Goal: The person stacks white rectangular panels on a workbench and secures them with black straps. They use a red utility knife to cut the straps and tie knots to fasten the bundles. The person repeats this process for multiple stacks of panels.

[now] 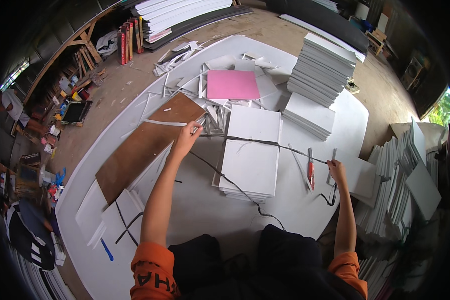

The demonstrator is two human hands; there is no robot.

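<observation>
Person's got a black strap point(265, 142) pulled taut across the white board stack point(250, 152), left hand point(187, 137) and right hand point(336, 170) each pinching an end, strap running left-right between them.

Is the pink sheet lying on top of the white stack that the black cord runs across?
No, the pink sheet lies farther back among white offcuts, while the cord-crossed white stack shows only a bare white top.
</observation>
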